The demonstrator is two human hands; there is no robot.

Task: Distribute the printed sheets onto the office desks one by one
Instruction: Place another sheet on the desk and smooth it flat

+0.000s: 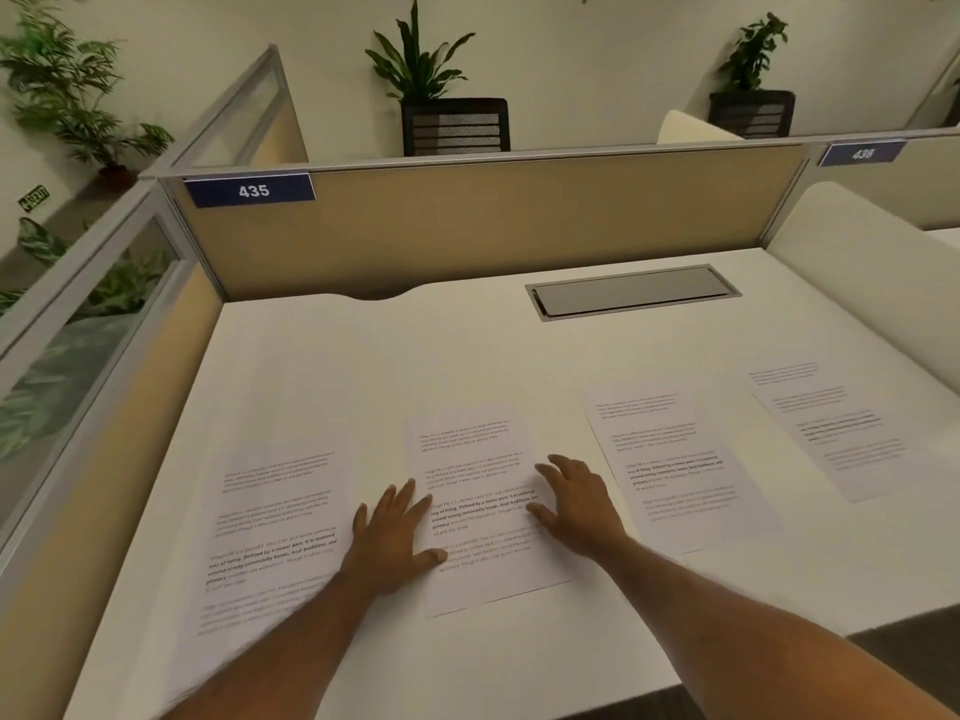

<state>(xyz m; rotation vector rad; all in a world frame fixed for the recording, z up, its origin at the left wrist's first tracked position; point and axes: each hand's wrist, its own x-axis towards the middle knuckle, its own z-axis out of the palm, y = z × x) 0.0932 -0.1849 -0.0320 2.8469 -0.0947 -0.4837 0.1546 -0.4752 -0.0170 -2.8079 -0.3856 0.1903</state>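
Observation:
Several printed sheets lie in a row on the white desk (467, 345). My left hand (389, 532) lies flat with straight fingers on the left edge of the middle sheet (478, 459). My right hand (576, 504) rests on the same sheet's right edge with fingers spread. Another sheet (270, 527) lies to the left, partly under my left forearm. Two more lie to the right, one close by (675, 459) and one at the far right (831, 423). All sheets carry blocks of text and lie flat.
A tan partition (467, 226) with a blue label 435 (252, 190) closes the desk's back. A glass-topped side panel (78, 345) bounds the left. A metal cable hatch (631, 291) sits at the back right. Potted plants (421, 59) stand beyond. A white divider (857, 252) curves along the right.

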